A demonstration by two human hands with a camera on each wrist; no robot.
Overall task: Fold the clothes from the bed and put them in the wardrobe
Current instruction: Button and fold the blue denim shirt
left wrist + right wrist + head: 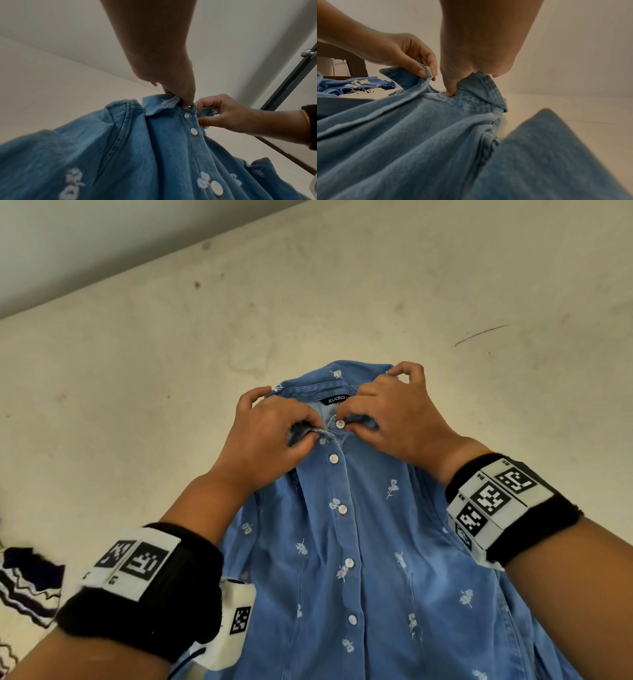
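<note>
A blue denim shirt [359,542] with small white flowers and white buttons lies spread on the cream bed sheet [137,371], front up, its collar far from me. My left hand [274,433] pinches the left side of the collar beside the top button [340,424]. My right hand [387,419] pinches the right side of the collar. In the left wrist view my left hand [181,97] grips the collar edge of the shirt [137,155] and the right hand [223,112] holds the other flap. The right wrist view shows both hands on the shirt [419,135] collar.
A black and white zigzag cloth [24,580] lies at the left edge of the bed. A blue printed garment [358,84] lies on the sheet further left. A dark framed door with a metal knob [307,52] stands to the right.
</note>
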